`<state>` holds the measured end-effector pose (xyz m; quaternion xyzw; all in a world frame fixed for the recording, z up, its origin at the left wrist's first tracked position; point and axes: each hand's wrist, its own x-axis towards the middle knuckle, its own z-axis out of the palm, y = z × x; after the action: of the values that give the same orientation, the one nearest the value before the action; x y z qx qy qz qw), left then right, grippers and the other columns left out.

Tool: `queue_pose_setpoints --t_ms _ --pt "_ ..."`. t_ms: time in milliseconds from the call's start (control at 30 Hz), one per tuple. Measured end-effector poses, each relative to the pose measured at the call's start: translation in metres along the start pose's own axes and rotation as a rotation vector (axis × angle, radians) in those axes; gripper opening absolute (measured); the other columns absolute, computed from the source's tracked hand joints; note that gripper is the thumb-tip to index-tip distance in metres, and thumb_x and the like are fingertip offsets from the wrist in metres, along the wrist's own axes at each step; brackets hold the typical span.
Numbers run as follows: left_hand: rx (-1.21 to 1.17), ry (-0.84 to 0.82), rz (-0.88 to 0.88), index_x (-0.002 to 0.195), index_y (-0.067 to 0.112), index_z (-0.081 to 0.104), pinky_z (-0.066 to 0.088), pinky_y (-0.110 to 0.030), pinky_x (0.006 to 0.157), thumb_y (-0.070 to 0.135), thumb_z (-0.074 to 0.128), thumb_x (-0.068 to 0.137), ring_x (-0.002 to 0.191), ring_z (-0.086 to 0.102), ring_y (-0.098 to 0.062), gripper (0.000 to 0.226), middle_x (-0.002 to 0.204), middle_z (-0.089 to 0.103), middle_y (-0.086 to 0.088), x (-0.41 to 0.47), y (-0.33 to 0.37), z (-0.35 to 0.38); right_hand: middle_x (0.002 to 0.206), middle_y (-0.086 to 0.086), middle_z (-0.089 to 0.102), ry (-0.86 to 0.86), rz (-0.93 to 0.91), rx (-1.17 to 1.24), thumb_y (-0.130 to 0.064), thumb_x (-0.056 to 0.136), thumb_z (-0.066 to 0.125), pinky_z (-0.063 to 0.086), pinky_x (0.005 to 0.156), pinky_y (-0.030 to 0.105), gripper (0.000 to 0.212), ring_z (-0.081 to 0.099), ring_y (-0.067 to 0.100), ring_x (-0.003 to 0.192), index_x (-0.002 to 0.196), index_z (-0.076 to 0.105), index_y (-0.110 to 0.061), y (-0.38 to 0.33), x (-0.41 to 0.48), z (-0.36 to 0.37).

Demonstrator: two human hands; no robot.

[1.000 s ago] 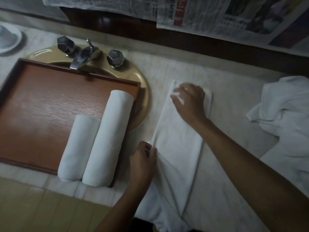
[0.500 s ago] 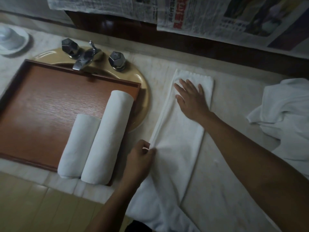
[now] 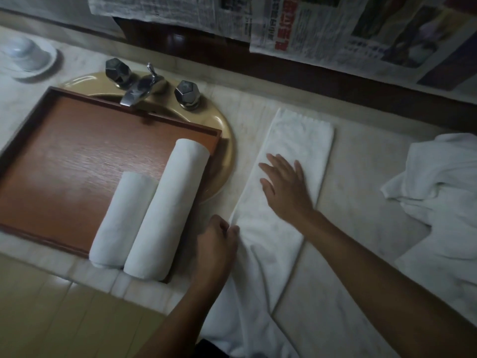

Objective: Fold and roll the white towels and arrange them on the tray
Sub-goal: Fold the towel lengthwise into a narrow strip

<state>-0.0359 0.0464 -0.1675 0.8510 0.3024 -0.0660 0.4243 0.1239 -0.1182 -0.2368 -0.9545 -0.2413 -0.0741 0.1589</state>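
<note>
We have the long white towel [image 3: 296, 140] laid as a narrow folded strip on the marble counter [image 3: 366, 164], to the right of the sink [image 3: 225, 151]. Its far end lies flat and square, and its near part spreads wider and drops over the counter's front edge.

Our right hand [image 3: 286, 187] lies palm down on the middle of the strip, with the fingers straight and spread. Our left hand [image 3: 216, 241] sits at the strip's left edge with its fingers curled, pinching the cloth there between thumb and fingers.

The brown wooden tray [image 3: 77, 156] rests across the tan sink, below the metal faucet [image 3: 139, 89]. Two rolled towels lie side by side and touching at its right end. The shorter roll [image 3: 124, 218] is on the left and the longer roll [image 3: 167, 205] on the right. The near ends of both reach past the tray's front rim.

A heap of loose white towels [image 3: 444, 192] sits at the right end of the counter, well apart from the strip. Newspaper sheets [image 3: 335, 29] hang on the wall behind. A small white dish [image 3: 28, 58] stands at the far left.
</note>
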Motion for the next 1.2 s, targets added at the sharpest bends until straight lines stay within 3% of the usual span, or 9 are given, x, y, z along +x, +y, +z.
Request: queue_pose_setpoints --t_ms 100,233,500,667,800,900,1000,1100,1200 --pt "-0.094 -0.096 -0.090 0.088 0.019 0.059 0.051 -0.031 0.059 0.025 0.072 0.093 0.073 0.065 -0.014 0.015 0.082 0.067 0.003 -0.002 0.004 0.001 0.163 -0.003 0.039 -0.072 0.053 -0.021 -0.039 0.103 0.039 0.019 0.121 0.060 0.046 0.030 0.021 0.152 0.147 0.051 -0.030 0.010 0.007 -0.003" --pt "-0.534 -0.447 -0.437 0.088 0.010 0.063 0.052 -0.038 0.066 0.011 0.075 0.090 0.074 0.064 -0.027 0.012 0.081 0.068 -0.011 -0.001 0.011 -0.006 0.164 -0.003 0.036 -0.116 0.064 -0.059 -0.039 0.104 0.036 0.019 0.120 0.062 0.048 0.028 0.022 0.153 0.150 0.047 -0.033 0.026 0.030 -0.005" --pt "-0.063 -0.153 -0.190 0.081 0.017 0.063 0.055 -0.039 0.062 0.033 0.075 0.086 0.072 0.067 -0.019 0.020 0.077 0.070 0.001 0.003 -0.016 -0.018 0.165 -0.005 0.034 -0.119 0.058 -0.079 -0.039 0.106 0.036 0.020 0.120 0.061 0.046 0.025 0.020 0.153 0.151 0.045 -0.035 0.038 0.041 -0.006" --pt "-0.007 -0.081 -0.126 0.083 0.012 0.058 0.042 -0.031 0.056 0.031 0.071 0.092 0.071 0.060 -0.014 0.025 0.076 0.064 0.001 -0.003 -0.014 -0.013 0.163 -0.001 0.037 -0.099 0.051 -0.083 -0.037 0.107 0.040 0.021 0.119 0.062 0.044 0.029 0.025 0.152 0.149 0.048 -0.033 0.036 0.043 -0.006" --pt "-0.012 -0.064 -0.080 0.081 0.013 0.057 0.043 -0.031 0.056 0.029 0.072 0.092 0.069 0.059 -0.014 0.024 0.076 0.063 0.000 -0.007 -0.011 -0.014 0.160 0.012 0.040 -0.008 0.121 -0.099 -0.029 0.102 0.052 0.016 0.121 0.063 0.042 0.030 0.035 0.151 0.144 0.057 -0.027 0.008 0.030 -0.013" --pt "-0.028 -0.076 -0.079 0.084 0.016 0.057 0.047 -0.033 0.057 0.029 0.072 0.093 0.070 0.059 -0.014 0.022 0.078 0.063 0.001 -0.010 -0.011 -0.014 0.160 0.008 0.041 -0.044 0.079 -0.031 -0.039 0.100 0.047 0.018 0.121 0.063 0.049 0.032 0.031 0.150 0.146 0.054 -0.025 -0.029 -0.013 -0.012" --pt "-0.135 -0.255 -0.247 0.094 0.015 0.059 0.055 -0.037 0.067 0.020 0.074 0.090 0.080 0.065 -0.021 0.016 0.092 0.067 -0.007 -0.010 -0.008 -0.018 0.169 -0.001 0.025 -0.142 0.065 -0.073 -0.046 0.105 0.039 0.013 0.123 0.060 0.054 0.018 0.022 0.157 0.156 0.037 -0.031 -0.033 -0.042 -0.006" --pt "-0.581 -0.722 -0.550 0.103 0.003 0.065 0.059 -0.043 0.083 0.001 0.061 0.094 0.091 0.070 -0.031 0.010 0.104 0.072 -0.018 -0.018 0.008 -0.032 0.169 -0.003 0.025 -0.136 0.093 -0.090 -0.047 0.106 0.033 0.015 0.124 0.057 0.054 0.017 0.020 0.157 0.157 0.035 -0.030 -0.022 -0.033 -0.006" --pt "-0.468 -0.659 -0.469 0.106 0.004 0.071 0.063 -0.043 0.084 -0.006 0.054 0.093 0.092 0.072 -0.029 0.024 0.102 0.075 -0.015 -0.026 0.006 -0.033 0.168 -0.003 0.027 -0.138 0.088 -0.096 -0.045 0.106 0.032 0.016 0.123 0.057 0.053 0.019 0.020 0.156 0.157 0.036 -0.029 -0.017 -0.026 -0.007"
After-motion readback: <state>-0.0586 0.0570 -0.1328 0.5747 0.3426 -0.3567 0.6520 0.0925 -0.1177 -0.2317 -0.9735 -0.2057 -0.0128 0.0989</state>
